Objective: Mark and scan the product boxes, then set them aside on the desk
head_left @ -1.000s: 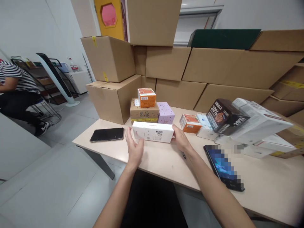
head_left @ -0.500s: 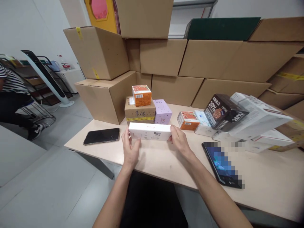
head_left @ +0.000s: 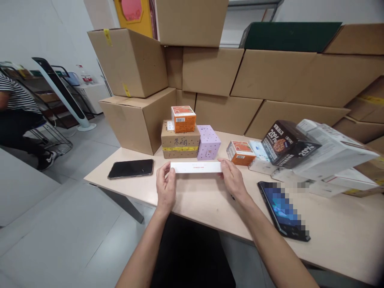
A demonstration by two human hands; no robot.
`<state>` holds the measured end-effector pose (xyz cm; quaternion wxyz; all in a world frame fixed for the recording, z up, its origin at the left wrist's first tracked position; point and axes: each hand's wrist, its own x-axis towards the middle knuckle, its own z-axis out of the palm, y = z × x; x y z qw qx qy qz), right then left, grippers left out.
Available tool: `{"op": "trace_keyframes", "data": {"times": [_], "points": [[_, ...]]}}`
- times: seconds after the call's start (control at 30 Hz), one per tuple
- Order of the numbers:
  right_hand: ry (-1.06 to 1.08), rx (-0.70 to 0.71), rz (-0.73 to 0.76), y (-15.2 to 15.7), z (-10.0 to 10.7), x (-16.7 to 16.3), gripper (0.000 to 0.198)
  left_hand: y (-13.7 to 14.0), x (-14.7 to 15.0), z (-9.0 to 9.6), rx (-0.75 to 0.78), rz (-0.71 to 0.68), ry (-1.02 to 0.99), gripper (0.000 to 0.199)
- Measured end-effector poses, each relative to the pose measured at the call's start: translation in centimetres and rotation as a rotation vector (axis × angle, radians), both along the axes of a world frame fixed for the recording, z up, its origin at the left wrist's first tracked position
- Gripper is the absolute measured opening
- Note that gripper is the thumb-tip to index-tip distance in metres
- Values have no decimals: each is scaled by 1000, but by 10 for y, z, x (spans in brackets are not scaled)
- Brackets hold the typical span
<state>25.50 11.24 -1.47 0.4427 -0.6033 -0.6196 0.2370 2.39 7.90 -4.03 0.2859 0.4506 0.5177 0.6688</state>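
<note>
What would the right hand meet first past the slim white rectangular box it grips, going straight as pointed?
Likely the pale purple dotted cardboard box, ahead and left of the right hand; depth there is unclear.

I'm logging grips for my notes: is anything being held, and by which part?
A slim white rectangular cardboard box is held by its opposite ends: left hand at its left end, right hand at its right.

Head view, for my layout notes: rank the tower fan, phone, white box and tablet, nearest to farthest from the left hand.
1. White box: left end in the left hand.
2. Phone: left, on the table.
3. Tablet: right, same table.
4. Tower fan: far left, on the floor.
</note>
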Motion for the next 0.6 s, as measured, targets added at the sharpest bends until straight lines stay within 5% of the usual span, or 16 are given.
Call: {"op": "trace_keyframes", "data": {"times": [0.6], "points": [[101, -62, -12, -1, 3, -2, 46, 6, -4, 1, 26, 28, 109, 39]]}}
